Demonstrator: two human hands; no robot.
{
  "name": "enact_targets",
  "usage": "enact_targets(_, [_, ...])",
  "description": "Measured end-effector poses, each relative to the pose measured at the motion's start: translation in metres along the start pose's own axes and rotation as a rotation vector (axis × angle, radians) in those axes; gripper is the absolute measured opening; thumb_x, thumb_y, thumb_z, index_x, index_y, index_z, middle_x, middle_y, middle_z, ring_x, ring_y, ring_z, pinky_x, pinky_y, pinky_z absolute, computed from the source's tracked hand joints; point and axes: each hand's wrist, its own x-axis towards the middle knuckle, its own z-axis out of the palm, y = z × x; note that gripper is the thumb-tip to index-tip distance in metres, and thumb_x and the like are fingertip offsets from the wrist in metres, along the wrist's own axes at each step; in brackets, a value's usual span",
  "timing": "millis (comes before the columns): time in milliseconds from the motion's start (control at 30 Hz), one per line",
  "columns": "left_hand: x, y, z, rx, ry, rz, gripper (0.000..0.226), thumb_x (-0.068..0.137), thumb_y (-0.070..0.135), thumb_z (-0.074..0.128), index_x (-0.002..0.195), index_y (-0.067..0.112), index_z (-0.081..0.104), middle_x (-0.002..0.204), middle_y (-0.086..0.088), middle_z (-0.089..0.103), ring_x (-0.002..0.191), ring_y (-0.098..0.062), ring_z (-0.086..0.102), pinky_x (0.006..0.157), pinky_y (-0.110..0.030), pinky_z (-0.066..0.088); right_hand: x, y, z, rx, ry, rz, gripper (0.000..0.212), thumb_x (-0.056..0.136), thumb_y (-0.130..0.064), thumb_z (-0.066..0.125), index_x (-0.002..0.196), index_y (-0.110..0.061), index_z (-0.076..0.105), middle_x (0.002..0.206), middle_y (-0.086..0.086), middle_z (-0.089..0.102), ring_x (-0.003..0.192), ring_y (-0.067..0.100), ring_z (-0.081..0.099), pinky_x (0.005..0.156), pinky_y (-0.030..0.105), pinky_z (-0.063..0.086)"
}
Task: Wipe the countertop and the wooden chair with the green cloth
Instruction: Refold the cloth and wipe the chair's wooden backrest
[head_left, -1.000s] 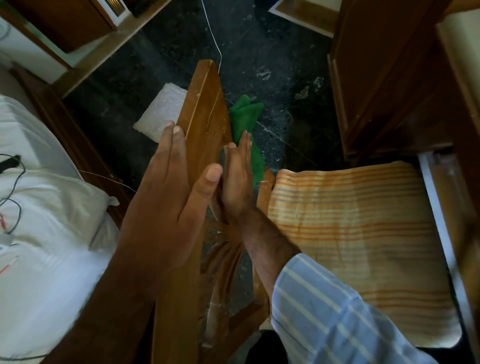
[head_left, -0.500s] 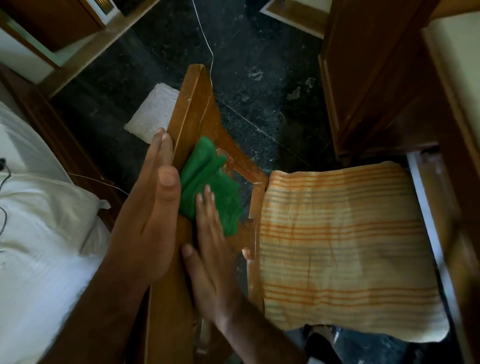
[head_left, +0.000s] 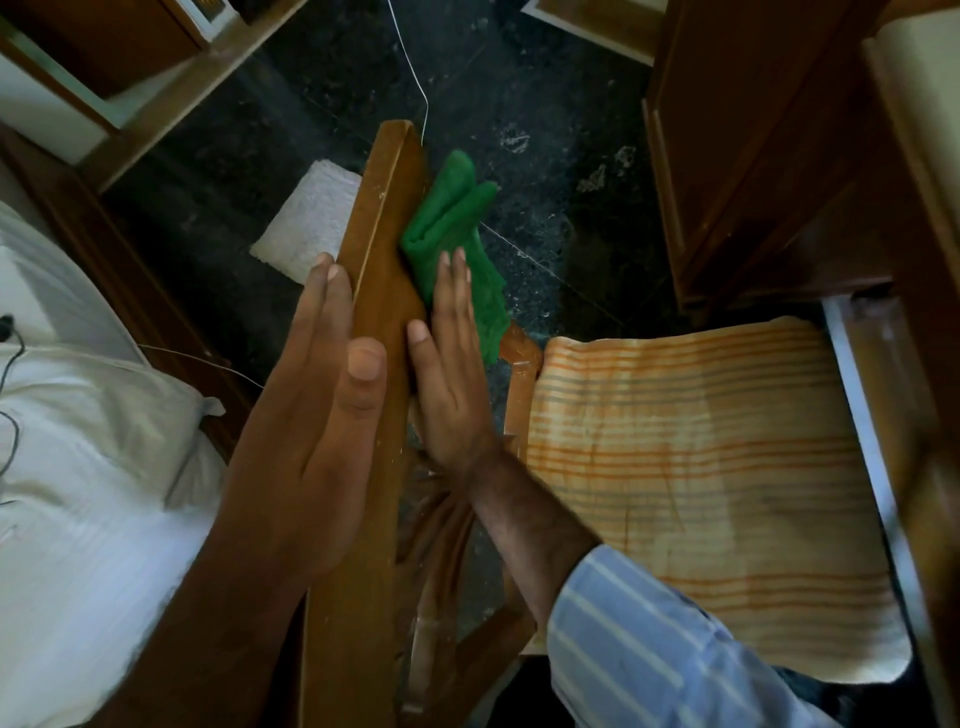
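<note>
The wooden chair's backrest (head_left: 382, 218) runs from the lower middle up to the centre, seen from above. My left hand (head_left: 306, 431) lies flat against its left face, fingers straight and thumb on the top edge. My right hand (head_left: 452, 374) presses the folded green cloth (head_left: 457, 239) flat against the backrest's right face, near its far end. The cloth sticks out past my fingertips. An orange-striped cushion (head_left: 701, 467) covers the chair seat on the right.
A white bed with a pillow (head_left: 78, 415) and dark cables fills the left. A pale floor mat (head_left: 311, 218) lies on the dark stone floor beyond the chair. A brown wooden cabinet (head_left: 753, 156) stands at the right, close to the seat.
My right hand has slid the green cloth away from me along the backrest, after pulling it nearer half a second ago. My left hand stays on the backrest.
</note>
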Motion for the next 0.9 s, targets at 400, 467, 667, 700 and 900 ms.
enact_targets(400, [0.051, 0.018, 0.010, 0.541, 0.100, 0.267, 0.076, 0.100, 0.057, 0.044, 0.154, 0.005, 0.033, 0.165, -0.015, 0.027, 0.154, -0.027, 0.021, 0.122, -0.034, 0.016, 0.000, 0.010, -0.020, -0.016, -0.087, 0.133, 0.096, 0.091, -0.088, 0.007, 0.170, -0.033, 0.001, 0.181, -0.009, -0.006, 0.167, 0.011, -0.009, 0.136, 0.052, 0.006])
enact_targets(467, [0.077, 0.028, 0.019, 0.671, 0.084, 0.382, 0.067, 0.100, 0.049, 0.049, 0.147, 0.001, 0.044, 0.162, -0.017, 0.033, 0.153, -0.032, 0.023, 0.125, -0.043, 0.022, 0.002, 0.006, -0.024, 0.016, -0.118, 0.111, 0.090, 0.092, -0.088, 0.011, 0.168, -0.041, -0.003, 0.181, -0.005, -0.005, 0.168, 0.015, -0.006, 0.135, 0.054, 0.009])
enact_targets(667, [0.138, 0.045, 0.053, 1.294, -0.093, 0.237, 0.058, 0.095, 0.061, 0.049, 0.125, 0.015, 0.067, 0.169, -0.017, 0.014, 0.156, -0.040, 0.001, 0.125, -0.058, 0.009, 0.002, 0.010, -0.031, 0.012, -0.136, 0.119, 0.074, 0.102, -0.041, 0.034, 0.171, -0.026, 0.013, 0.181, 0.001, 0.005, 0.168, 0.022, 0.006, 0.134, 0.042, 0.014])
enact_targets(700, [0.143, 0.047, 0.055, 1.353, -0.105, 0.198, 0.053, 0.095, 0.059, 0.050, 0.122, 0.017, 0.069, 0.169, -0.017, 0.014, 0.156, -0.041, 0.000, 0.125, -0.060, 0.008, 0.002, 0.011, -0.031, -0.001, -0.147, 0.134, 0.072, 0.102, -0.038, 0.035, 0.171, -0.027, 0.014, 0.181, -0.001, 0.003, 0.167, 0.019, 0.005, 0.131, 0.035, 0.012])
enact_targets(900, [0.150, 0.055, 0.062, 1.424, -0.165, 0.223, 0.046, 0.091, 0.052, 0.055, 0.119, 0.019, 0.071, 0.165, -0.014, 0.028, 0.156, -0.039, 0.001, 0.125, -0.060, 0.005, 0.006, 0.011, -0.041, 0.037, -0.169, 0.152, 0.071, 0.100, -0.026, 0.044, 0.169, -0.025, 0.025, 0.181, 0.000, 0.008, 0.160, 0.003, 0.006, 0.124, 0.026, 0.013])
